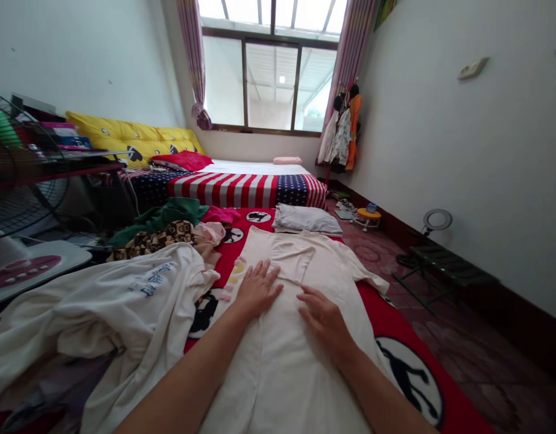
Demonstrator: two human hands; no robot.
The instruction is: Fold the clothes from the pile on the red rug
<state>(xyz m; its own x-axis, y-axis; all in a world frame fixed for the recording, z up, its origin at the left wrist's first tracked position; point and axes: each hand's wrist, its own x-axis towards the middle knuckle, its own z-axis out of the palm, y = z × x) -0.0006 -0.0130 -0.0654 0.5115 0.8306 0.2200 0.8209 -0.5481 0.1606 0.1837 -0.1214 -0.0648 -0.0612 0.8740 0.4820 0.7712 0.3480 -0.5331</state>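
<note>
A cream short-sleeved shirt (305, 259) lies spread flat on a red blanket (391, 313) with black-and-white round prints. My left hand (257, 288) rests flat on the shirt's left side, fingers spread and pointing away from me. My right hand (323, 319) lies flat on the shirt just right of its middle, fingers stretched out. Neither hand holds anything. One sleeve (368, 278) sticks out to the right.
A heap of clothes (124, 301) lies to my left, with a white printed shirt on top and green (169, 214) and brown patterned pieces behind. A folded grey item (305, 220) sits beyond the shirt. A flag-patterned bed (242, 187), a fan (15, 181) at left and a folding stool (445, 268) at right surround the spot.
</note>
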